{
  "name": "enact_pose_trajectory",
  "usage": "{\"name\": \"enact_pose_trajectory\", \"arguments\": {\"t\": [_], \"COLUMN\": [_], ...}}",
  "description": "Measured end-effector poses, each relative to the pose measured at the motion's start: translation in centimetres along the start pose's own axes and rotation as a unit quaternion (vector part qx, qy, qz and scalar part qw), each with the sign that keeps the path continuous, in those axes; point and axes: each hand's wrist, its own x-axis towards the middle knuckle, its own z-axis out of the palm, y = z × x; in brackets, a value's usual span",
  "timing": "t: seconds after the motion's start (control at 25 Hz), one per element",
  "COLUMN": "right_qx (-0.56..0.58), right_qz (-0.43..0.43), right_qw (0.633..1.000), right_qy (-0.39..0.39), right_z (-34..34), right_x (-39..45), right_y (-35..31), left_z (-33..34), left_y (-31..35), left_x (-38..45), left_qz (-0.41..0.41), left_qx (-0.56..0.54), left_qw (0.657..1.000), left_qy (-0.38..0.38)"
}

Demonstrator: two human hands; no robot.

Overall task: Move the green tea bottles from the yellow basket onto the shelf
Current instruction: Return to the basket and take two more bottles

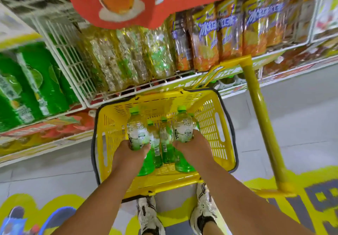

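Both hands down in the yellow basket (pixel 215 117), each gripping one green tea bottle. Left hand (pixel 128 149) has its fingers wrapped round the lower body of the left bottle (pixel 136 128), cap up and tilted away from the camera. Right hand (pixel 190 148) does the same on the right bottle (pixel 183 125), fingers curled round its lower half. Both held bottles sit higher than the rest, still within the basket's outline.

Between the two hands, more green tea bottles stand in the basket: two in the middle (pixel 165 143) with green caps visible, plus green bases showing under each wrist. Exact count unclear, the hands cover part of them.

Basket sits on a yellow trolley frame (pixel 259 110), its upright post on the right. White wire shelf (pixel 117 95) directly ahead of the basket, stocked with clear wrapped packs (pixel 128 55); orange-yellow packs (pixel 225 31) to their right, green packs (pixel 36 81) on the left. Red sign with a teacup picture (pixel 146 0) hangs above. Two white sneakers (pixel 149 216) on the floor below the basket.
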Motion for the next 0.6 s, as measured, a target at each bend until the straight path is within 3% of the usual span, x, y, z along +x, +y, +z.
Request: {"name": "enact_pose_trajectory", "arguments": {"t": [0.12,0.32,0.6], "right_qx": [0.035,0.062,0.092], "right_qz": [-0.016,-0.062,-0.149], "right_qw": [0.999,0.996,0.984], "right_qy": [0.003,0.018,0.028], "right_z": [-4.3,-11.5,-19.6], "right_x": [-4.7,-13.9,-25.7], "right_y": [-4.3,-11.4,-20.4], "left_z": [-4.1,-12.4,-23.1], "left_y": [4.2,11.2,15.9], "left_x": [-5.5,-14.4,-25.3], "left_qz": [0.024,0.092,0.173], "left_qx": [-0.061,-0.071,-0.09], "left_qw": [0.998,0.993,0.981], "left_qy": [-0.004,0.013,0.005]}}
